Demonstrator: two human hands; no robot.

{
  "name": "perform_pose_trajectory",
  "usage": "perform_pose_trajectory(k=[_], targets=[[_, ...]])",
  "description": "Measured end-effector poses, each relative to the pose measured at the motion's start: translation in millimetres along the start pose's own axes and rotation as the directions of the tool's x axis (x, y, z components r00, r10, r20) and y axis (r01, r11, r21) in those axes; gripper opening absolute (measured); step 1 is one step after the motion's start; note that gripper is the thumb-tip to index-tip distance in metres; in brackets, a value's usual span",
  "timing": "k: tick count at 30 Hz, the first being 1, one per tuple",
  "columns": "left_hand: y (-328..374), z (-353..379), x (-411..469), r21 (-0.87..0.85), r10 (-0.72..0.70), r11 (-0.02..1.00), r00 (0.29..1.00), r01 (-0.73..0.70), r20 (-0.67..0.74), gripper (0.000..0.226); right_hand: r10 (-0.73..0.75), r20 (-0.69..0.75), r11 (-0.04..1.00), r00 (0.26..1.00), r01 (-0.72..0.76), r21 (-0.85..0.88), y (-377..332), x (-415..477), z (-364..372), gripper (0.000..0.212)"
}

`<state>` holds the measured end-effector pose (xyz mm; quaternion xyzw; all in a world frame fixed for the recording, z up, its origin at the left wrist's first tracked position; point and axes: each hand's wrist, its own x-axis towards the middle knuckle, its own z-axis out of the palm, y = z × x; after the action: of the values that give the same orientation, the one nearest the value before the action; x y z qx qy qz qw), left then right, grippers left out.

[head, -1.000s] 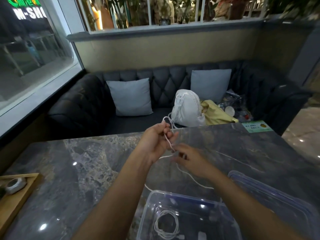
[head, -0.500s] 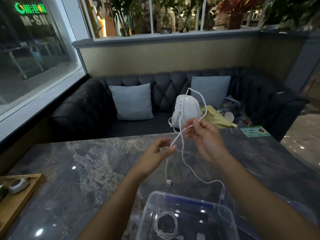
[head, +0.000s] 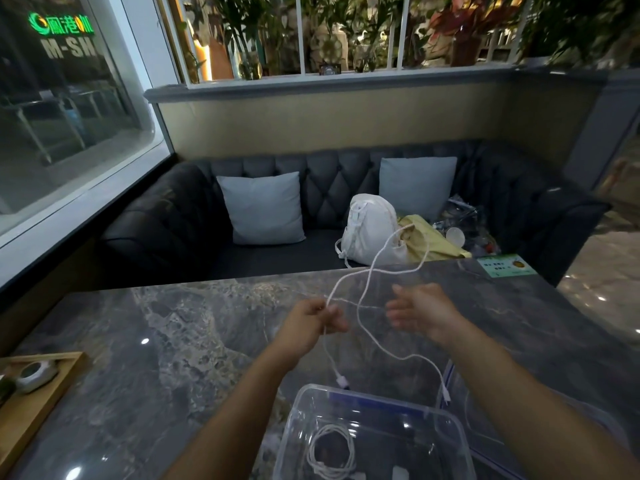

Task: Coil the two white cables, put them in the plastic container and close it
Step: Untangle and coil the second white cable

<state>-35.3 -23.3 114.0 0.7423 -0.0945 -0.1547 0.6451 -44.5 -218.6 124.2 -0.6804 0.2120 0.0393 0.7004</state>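
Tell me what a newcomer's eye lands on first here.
First the loose white cable looping in the air over the marble table, pinched in the left hand, while the right hand is open beside it, blurred. Next, the clear plastic container at the near edge, with a coiled cable already inside.

Both my bare forearms reach up from the bottom edge toward the frame's centre. My left hand (head: 313, 322) is curled into a loose fist just left of centre, thumb pressed against forefinger in a pinch. My right hand (head: 420, 311) floats right of centre, palm turned inward, fingers (head: 398, 315) spread and blurred, gripping nothing
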Motion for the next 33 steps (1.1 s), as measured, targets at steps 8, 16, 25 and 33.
perform_pose_trajectory(k=[8,16,25,33], targets=[[35.8,15.1,7.9,-0.146,0.069,0.987,0.998,-0.07,-0.014,0.018,-0.192,0.52,0.84,0.832,0.414,-0.352,23.4,-16.0,39.2,0.027],[28.0,4.8,-7.1,0.105,0.097,0.986,0.964,-0.126,0.249,0.02,-0.296,0.384,0.948,0.875,0.32,0.003,15.0,-14.6,54.9,0.022],[13.2,-8.0,-12.5,0.156,-0.074,0.987,0.977,0.042,0.2,0.037,-0.595,0.202,0.72,0.778,0.628,-0.297,3.6,-9.1,30.5,0.03],[32.3,-19.6,-23.9,0.006,0.104,0.994,0.949,-0.111,0.298,0.03,-0.443,0.448,0.62,0.777,0.626,-0.473,3.5,-2.9,28.5,0.018]])
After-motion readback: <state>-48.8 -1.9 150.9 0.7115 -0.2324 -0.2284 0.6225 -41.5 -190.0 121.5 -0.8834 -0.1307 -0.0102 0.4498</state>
